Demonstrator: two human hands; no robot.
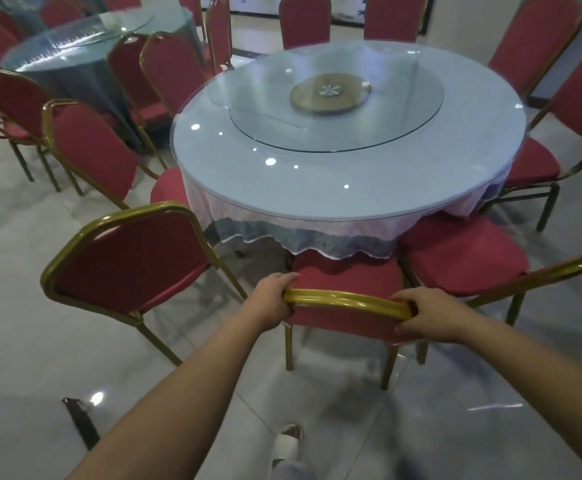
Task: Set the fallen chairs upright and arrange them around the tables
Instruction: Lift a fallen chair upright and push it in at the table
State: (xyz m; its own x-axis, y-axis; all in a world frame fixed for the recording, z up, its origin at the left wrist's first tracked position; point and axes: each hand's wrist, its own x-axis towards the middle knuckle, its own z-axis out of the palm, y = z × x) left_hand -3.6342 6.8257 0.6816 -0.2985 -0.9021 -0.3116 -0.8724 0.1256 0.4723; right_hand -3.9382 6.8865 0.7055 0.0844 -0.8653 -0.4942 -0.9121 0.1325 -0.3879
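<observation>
A red padded chair with a gold metal frame stands upright right in front of me, its seat partly under the near edge of the round glass-topped table. My left hand grips the left end of the chair's top rail. My right hand grips the right end of the same rail. More red chairs stand upright around the table: one at the near left, one at the near right, and several further round.
A glass turntable lies on the table's middle. A second round table with red chairs stands at the far left. The glossy tiled floor is open to my left. My slippered foot shows below.
</observation>
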